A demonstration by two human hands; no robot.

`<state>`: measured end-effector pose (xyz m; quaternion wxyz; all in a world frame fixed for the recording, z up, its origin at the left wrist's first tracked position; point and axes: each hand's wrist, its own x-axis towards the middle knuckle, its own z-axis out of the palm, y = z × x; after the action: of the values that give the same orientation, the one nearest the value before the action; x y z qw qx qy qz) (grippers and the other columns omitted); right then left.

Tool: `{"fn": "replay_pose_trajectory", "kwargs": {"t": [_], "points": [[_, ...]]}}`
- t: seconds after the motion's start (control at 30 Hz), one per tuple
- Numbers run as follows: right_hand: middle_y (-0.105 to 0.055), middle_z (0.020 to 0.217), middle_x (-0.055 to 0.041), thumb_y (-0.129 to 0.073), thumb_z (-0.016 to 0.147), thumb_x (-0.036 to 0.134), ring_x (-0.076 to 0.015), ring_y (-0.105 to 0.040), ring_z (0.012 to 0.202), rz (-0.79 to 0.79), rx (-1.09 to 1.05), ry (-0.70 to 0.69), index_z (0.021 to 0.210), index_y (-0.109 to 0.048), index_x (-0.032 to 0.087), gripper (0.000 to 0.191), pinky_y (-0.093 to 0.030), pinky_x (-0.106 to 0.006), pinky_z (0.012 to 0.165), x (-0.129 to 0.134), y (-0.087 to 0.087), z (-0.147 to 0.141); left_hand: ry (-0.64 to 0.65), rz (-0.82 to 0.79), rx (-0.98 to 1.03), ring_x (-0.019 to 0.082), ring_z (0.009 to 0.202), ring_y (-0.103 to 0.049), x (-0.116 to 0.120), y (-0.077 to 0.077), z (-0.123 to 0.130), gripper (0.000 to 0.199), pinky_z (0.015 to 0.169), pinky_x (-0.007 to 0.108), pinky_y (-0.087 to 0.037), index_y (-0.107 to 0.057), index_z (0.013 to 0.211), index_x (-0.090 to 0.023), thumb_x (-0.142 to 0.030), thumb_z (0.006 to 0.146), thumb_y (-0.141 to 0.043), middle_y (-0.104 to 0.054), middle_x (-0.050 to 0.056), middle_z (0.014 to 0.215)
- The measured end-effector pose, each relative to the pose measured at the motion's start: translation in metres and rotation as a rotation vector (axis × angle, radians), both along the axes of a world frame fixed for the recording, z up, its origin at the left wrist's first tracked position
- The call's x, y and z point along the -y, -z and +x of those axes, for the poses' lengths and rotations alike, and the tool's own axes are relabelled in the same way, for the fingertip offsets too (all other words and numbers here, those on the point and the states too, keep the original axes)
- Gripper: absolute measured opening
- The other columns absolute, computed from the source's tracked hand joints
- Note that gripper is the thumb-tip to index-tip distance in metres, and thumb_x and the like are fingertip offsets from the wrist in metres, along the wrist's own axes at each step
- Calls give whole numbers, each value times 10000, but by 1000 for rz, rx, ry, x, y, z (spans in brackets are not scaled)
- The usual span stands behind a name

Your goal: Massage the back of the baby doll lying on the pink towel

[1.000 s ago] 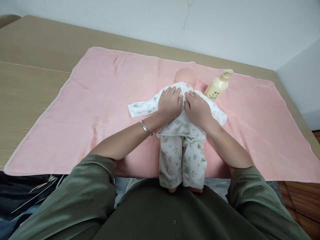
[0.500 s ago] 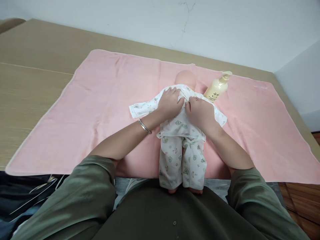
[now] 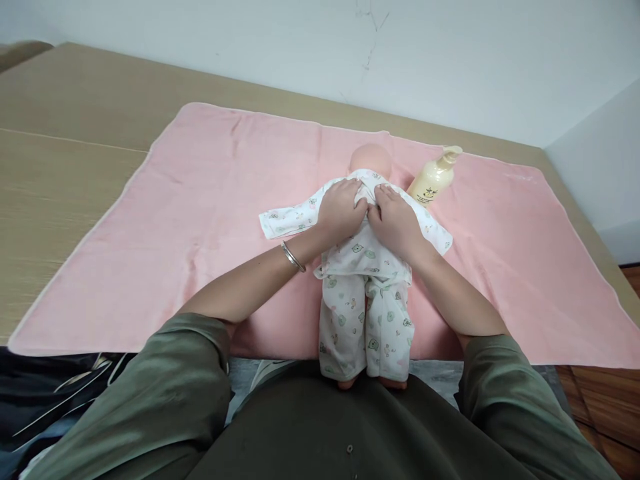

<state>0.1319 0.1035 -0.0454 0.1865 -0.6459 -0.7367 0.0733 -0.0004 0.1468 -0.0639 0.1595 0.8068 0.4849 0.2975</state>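
Observation:
A baby doll (image 3: 371, 161) lies on the pink cloth, its smooth bald head toward the wall and no face showing. It is dressed in a white printed shirt (image 3: 367, 257) and matching trousers (image 3: 343, 327). My left hand (image 3: 343, 207) rests on the left upper part of the shirt, fingers laid out toward the doll's shoulder. On the other side, my right hand (image 3: 396, 220) lies on the shirt, fingers extended toward the neck. Both thumbs come close together at the middle, where the fabric is creased. The doll's feet (image 3: 393, 383) stick out from the trouser legs.
A cream pump bottle (image 3: 434, 179) stands beside the doll's right-hand shoulder. Under everything lies the pink cloth (image 3: 240, 180), spread over a wooden table (image 3: 90, 100). A white wall (image 3: 300, 40) rises behind. Dark fabric (image 3: 50, 387) shows at the lower left.
My right hand has slid slightly left, and its fingers are straighter and reach nearer the neck. My left hand has barely shifted. Doll and bottle stay in place.

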Motion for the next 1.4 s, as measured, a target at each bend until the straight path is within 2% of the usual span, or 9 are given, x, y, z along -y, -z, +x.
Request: {"fn": "replay_pose_trajectory", "kwargs": {"t": [0.13,0.33,0.43,0.57,0.77,0.97,1.17,1.33,1.4], "points": [[-520,1463,-219,-341,947,209,-345,-426,1432,33,40,-7,1384,-526,-22,529,-324,-529,1221,5,2,-7,-20,-12,-16,302,1289,-539,-5,5,1,464,1157,471,-399,-602,1250,-76,-213,879,-359,-615,165,1356],[-399,1566,-175,-369,941,255,-296,-323,1498,-34,-80,-44,1456,-447,13,574,-250,-487,1265,-19,5,13,-50,-4,36,270,1396,-460,-3,18,2,480,1242,453,-288,-562,1332,-107,-243,909,-381,-566,131,1438],[-395,1572,-167,-408,926,278,-293,-315,1503,-10,-139,-42,1453,-459,65,570,-258,-507,1257,-17,3,16,-82,-2,49,284,1347,-489,-2,19,2,462,1213,460,-324,-576,1311,-112,-267,915,-394,-583,146,1391],[-311,1629,-69,-419,912,247,-255,-243,1534,140,-205,-52,1476,-424,204,566,-251,-530,1255,-10,3,13,-137,-15,46,310,1281,-503,0,16,2,477,1140,462,-393,-576,1312,-90,-293,906,-431,-571,179,1325],[-428,1552,-159,-414,936,226,-295,-337,1488,7,-96,-24,1393,-516,112,482,-243,-543,1250,-11,8,7,-140,-17,58,302,1243,-516,-1,18,2,462,1127,466,-392,-584,1299,-123,-292,896,-433,-591,153,1304],[-371,1597,-93,-388,939,228,-254,-274,1521,150,-123,-30,1437,-465,197,506,-262,-544,1244,-6,4,8,-105,2,82,300,1244,-524,-2,20,1,437,1121,472,-397,-597,1273,-151,-292,895,-429,-605,143,1313],[-414,1568,-129,-425,939,266,-286,-323,1498,28,-103,-40,1399,-519,153,482,-247,-563,1241,-12,11,10,-100,-29,60,301,1253,-524,-1,16,1,433,1132,461,-384,-602,1263,-134,-256,886,-427,-614,147,1298],[-365,1598,-117,-441,925,256,-261,-276,1520,147,-132,-31,1429,-485,166,513,-259,-524,1246,-10,8,11,-95,-20,65,297,1243,-531,-1,14,1,434,1127,459,-387,-604,1270,-138,-270,894,-431,-618,138,1298],[-392,1582,-123,-437,924,240,-268,-300,1509,135,-117,-34,1406,-511,156,495,-263,-531,1240,-11,10,10,-95,-16,69,296,1238,-535,-2,15,1,433,1124,459,-391,-610,1266,-133,-266,893,-434,-621,141,1297]]}}
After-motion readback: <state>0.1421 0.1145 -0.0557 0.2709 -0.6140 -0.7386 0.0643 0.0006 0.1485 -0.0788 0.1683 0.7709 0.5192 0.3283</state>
